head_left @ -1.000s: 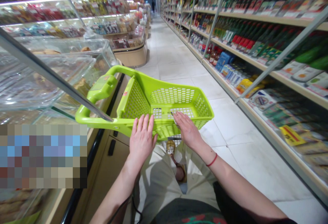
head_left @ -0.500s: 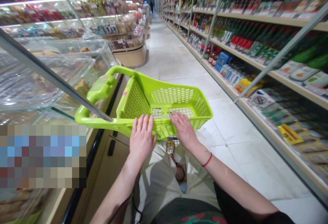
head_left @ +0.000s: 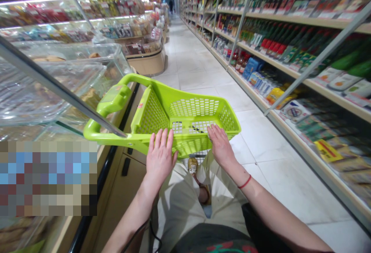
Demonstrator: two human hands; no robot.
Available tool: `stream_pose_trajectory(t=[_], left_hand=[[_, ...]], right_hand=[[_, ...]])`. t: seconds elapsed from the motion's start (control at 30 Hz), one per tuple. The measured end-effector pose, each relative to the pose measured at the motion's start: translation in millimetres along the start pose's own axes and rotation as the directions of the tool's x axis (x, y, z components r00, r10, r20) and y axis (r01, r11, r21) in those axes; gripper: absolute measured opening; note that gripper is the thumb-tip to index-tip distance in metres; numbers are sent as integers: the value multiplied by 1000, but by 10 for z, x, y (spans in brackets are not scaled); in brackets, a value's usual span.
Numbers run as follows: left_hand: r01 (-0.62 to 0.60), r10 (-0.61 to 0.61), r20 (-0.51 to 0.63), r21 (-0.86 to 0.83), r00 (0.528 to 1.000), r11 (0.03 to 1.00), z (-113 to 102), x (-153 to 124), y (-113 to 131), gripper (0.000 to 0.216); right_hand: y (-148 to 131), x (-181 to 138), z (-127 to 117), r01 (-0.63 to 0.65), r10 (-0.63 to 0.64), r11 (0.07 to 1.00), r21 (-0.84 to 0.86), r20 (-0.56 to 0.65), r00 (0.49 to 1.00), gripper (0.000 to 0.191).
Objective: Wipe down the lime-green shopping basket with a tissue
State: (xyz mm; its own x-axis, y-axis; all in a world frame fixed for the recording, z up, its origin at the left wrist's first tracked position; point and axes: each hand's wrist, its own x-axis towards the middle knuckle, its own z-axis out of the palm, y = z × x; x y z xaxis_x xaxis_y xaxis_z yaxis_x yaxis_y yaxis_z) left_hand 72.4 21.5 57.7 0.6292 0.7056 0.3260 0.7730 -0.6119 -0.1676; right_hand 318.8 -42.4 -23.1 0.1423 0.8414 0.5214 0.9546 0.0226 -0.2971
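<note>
A lime-green shopping cart point(head_left: 191, 145) with a perforated plastic basket stands sideways right in front of me. Nothing lies in the part of the basket I can see. My left hand point(head_left: 162, 152) rests flat on the near rim, fingers stretched out and side by side. Farther right along the same rim, my right hand point(head_left: 223, 145) lies with its fingers extended over the edge. Neither hand wraps round the rim as far as I can see. The cart's looped handle point(head_left: 113, 100) points left, and a grey pole point(head_left: 72, 94) rises from its side near there.
Shelves point(head_left: 290, 75) of bottles and packets line the right side. On the left stand a glass display case point(head_left: 66, 87) and racks of bagged goods point(head_left: 87, 9). A tiled aisle point(head_left: 193, 60) runs ahead, with a distant person point(head_left: 171, 5) in it.
My right hand has slid right along the near rim toward the cart's front end. My left hand stays where it was, and the cart has barely moved.
</note>
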Motion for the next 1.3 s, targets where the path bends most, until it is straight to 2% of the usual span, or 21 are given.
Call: stream_pose_trajectory(t=[0.07, 0.17, 0.27, 0.43, 0.67, 0.73, 0.83, 0.97, 1.03, 1.13, 1.3], left_hand=[[0, 0, 2, 2, 1000, 1000, -1, -3, 4, 71], [-1, 1, -3, 0, 1000, 1000, -7, -6, 2, 69], [-3, 3, -6, -9, 1000, 1000, -11, -5, -4, 69], [0, 0, -2, -10, 1000, 1000, -4, -5, -11, 70], [4, -4, -8, -20, 1000, 1000, 16, -15, -14, 71], [2, -2, -7, -15, 1000, 1000, 16, -15, -12, 71], [0, 0, -9, -10, 1000, 1000, 4, -11, -7, 71], [3, -3, -10, -25, 1000, 1000, -11, -8, -5, 70], [3, -3, -17, -25, 1000, 1000, -6, -10, -7, 70], [4, -4, -20, -20, 1000, 1000, 10, -13, -9, 70], [4, -5, -19, -28, 1000, 1000, 16, -10, -11, 69]], right_hand=[[-167, 52, 21, 1, -1, 1000, -3, 15, 1000, 70], [-384, 145, 35, 72, -73, 997, 21, 54, 996, 76], [-442, 196, 27, 135, -138, 990, 44, 81, 987, 78], [-182, 117, -11, 141, -144, 989, 48, 55, 988, 72], [277, -75, -84, 42, -42, 999, 11, 3, 999, 77], [275, -90, -73, -13, 12, 1000, -5, -17, 1000, 77], [127, -46, -31, -45, 44, 999, -18, -26, 999, 76], [-129, 71, -5, 66, -66, 998, 13, 53, 996, 76], [-170, 99, -13, 109, -111, 993, 37, 67, 992, 76], [-84, 73, -38, 129, -132, 990, 62, 43, 990, 75], [267, -57, -107, 94, -95, 995, 41, 6, 995, 74]])
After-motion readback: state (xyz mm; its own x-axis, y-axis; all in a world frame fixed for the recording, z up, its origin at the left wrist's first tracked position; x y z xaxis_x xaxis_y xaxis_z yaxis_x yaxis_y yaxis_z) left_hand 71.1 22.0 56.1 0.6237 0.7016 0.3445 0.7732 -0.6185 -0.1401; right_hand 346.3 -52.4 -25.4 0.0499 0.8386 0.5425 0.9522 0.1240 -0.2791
